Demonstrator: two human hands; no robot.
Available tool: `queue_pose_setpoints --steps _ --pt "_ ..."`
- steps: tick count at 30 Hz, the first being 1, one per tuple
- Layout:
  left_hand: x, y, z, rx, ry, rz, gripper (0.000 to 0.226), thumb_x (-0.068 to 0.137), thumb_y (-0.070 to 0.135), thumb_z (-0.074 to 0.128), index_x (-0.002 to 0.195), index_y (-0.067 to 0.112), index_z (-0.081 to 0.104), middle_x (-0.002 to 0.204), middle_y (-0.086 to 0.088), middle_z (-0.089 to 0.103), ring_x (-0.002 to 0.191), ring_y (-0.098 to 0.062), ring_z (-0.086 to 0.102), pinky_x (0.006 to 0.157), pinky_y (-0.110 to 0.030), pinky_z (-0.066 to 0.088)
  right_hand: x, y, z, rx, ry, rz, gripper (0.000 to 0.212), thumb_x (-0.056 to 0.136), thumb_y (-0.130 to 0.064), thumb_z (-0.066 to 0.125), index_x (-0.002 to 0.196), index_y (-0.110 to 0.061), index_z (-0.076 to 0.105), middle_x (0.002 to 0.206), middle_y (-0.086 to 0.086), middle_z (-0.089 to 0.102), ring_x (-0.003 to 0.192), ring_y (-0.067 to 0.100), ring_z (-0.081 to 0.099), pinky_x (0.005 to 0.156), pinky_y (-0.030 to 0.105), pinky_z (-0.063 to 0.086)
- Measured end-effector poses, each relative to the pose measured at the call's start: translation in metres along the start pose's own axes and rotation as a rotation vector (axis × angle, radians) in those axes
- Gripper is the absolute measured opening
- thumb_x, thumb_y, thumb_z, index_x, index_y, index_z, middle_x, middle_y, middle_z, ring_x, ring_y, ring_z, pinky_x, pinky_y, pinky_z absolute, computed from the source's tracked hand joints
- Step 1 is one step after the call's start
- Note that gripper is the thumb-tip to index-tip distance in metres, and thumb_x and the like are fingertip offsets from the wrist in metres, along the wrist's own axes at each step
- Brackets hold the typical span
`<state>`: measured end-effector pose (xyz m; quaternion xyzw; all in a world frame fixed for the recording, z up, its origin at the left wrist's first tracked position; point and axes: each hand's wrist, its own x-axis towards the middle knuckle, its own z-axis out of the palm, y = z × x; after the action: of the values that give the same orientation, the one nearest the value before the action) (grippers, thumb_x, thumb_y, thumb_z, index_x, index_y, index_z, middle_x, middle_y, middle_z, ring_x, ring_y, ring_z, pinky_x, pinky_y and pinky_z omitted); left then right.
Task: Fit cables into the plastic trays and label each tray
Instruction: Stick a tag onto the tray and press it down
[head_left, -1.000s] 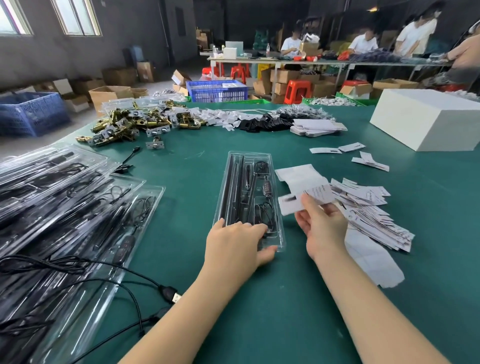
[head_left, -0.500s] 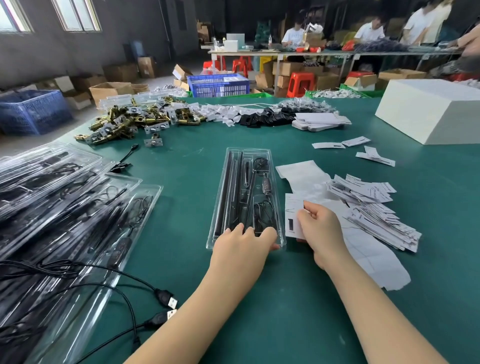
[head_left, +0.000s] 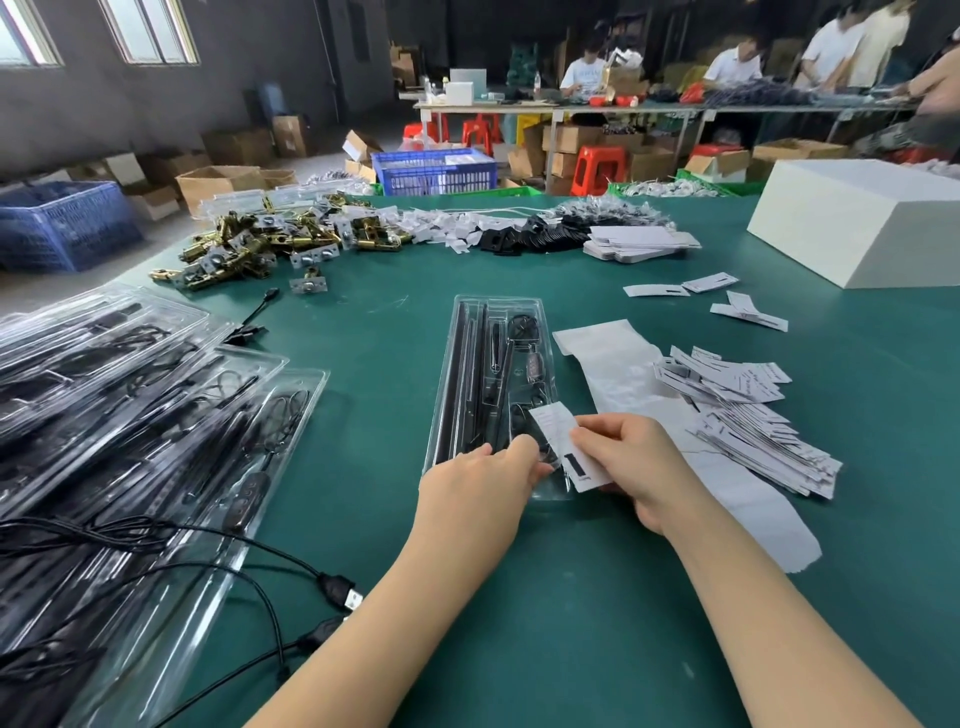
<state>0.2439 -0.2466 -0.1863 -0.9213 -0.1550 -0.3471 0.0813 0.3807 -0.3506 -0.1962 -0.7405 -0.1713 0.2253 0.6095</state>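
Both grips worked together: my right hand (head_left: 631, 467) pinched the label (head_left: 563, 441) above the tray (head_left: 467, 364) on the bench (head_left: 571, 623), while my left hand (head_left: 475, 491) pressed the near end steady.

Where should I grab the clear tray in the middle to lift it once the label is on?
Take the clear tray by its long side rims, one hand from the left and one from the right. It is long, narrow and lies flat, and the label covers its near right corner, so end grips would probably flex it.
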Motion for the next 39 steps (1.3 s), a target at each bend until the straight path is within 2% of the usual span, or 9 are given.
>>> queue_pose_setpoints --steps 4,10,13,17,23,27,30,36,39 --pt "0.000 -0.001 0.001 0.016 0.009 0.001 0.041 0.065 0.037 0.086 0.053 0.018 0.052 0.036 0.005 0.038 0.042 -0.013 0.016 0.042 -0.012 0.013 0.006 -0.001 0.010 0.007 0.105 0.010 0.004 0.084 -0.014 0.074 0.088 -0.014 0.074 0.091 0.006 0.074 0.089 0.026 0.070 0.081 0.042 0.058" --pt "0.000 0.000 0.001 0.023 0.003 0.006 0.041 0.067 0.038 0.085 0.053 0.018 0.051 0.036 0.005 0.037 0.042 -0.014 0.015 0.039 -0.013 0.015 0.004 -0.002 0.023 -0.021 0.303 -0.061 0.019 0.080 -0.017 0.076 0.066 -0.029 0.070 0.070 -0.014 0.070 0.075 0.006 0.065 0.063 0.021 0.049" --pt "-0.001 0.000 0.001 0.003 0.006 0.000 0.042 0.067 0.037 0.085 0.053 0.018 0.050 0.036 0.005 0.036 0.042 -0.015 0.015 0.040 -0.012 0.019 0.002 -0.003 0.026 -0.016 0.341 -0.071 0.021 0.081 -0.018 0.075 0.066 -0.032 0.069 0.071 -0.017 0.068 0.078 0.005 0.065 0.066 0.022 0.049" --pt "0.000 0.000 0.000 0.024 -0.005 0.001 0.042 0.066 0.038 0.084 0.052 0.019 0.050 0.036 0.005 0.036 0.041 -0.015 0.015 0.039 -0.012 0.017 0.000 -0.002 0.024 -0.113 0.276 -0.110 0.010 0.085 -0.017 0.069 0.082 -0.022 0.077 0.074 -0.014 0.071 0.079 0.012 0.067 0.075 0.031 0.054" --pt "-0.001 0.000 0.004 -0.002 -0.020 0.019 0.039 0.068 0.039 0.082 0.053 0.019 0.052 0.036 0.006 0.038 0.030 -0.014 0.032 0.035 -0.012 0.023 -0.004 -0.003 0.016 -0.016 0.117 -0.055 0.023 0.081 -0.006 0.070 0.089 -0.028 0.071 0.069 -0.011 0.070 0.054 0.001 0.061 0.052 0.016 0.048" --pt "0.000 0.000 0.003 -0.016 0.001 0.026 0.039 0.069 0.038 0.080 0.054 0.019 0.051 0.037 0.006 0.036 0.035 -0.015 0.023 0.035 -0.011 0.022 -0.005 -0.006 0.022 -0.010 0.184 -0.053 0.024 0.081 -0.007 0.072 0.098 -0.023 0.072 0.080 -0.008 0.071 0.064 0.004 0.061 0.060 0.019 0.046" --pt "-0.001 -0.001 0.002 -0.018 0.009 0.025 0.041 0.068 0.038 0.083 0.054 0.018 0.050 0.037 0.005 0.036 0.042 -0.014 0.017 0.036 -0.011 0.022 -0.004 -0.011 0.022 0.072 0.178 0.000 0.022 0.082 -0.006 0.071 0.100 -0.020 0.071 0.078 -0.006 0.071 0.056 0.002 0.059 0.049 0.013 0.044" --pt "-0.001 0.001 0.002 -0.020 -0.001 0.004 0.043 0.065 0.037 0.086 0.052 0.018 0.049 0.037 0.005 0.037 0.042 -0.015 0.017 0.036 -0.011 0.022 -0.016 -0.018 0.018 0.182 0.103 0.067 0.019 0.090 -0.008 0.061 0.100 -0.023 0.068 0.092 -0.002 0.073 0.066 0.006 0.068 0.053 0.015 0.050" --pt "-0.001 0.001 0.001 -0.019 -0.013 0.004 0.044 0.064 0.037 0.087 0.052 0.018 0.050 0.037 0.004 0.038 0.032 -0.017 0.028 0.035 -0.011 0.023 -0.023 -0.024 0.013 0.248 0.032 0.084 0.020 0.090 -0.009 0.063 0.101 -0.026 0.063 0.093 0.001 0.074 0.068 0.010 0.070 0.059 0.021 0.054"
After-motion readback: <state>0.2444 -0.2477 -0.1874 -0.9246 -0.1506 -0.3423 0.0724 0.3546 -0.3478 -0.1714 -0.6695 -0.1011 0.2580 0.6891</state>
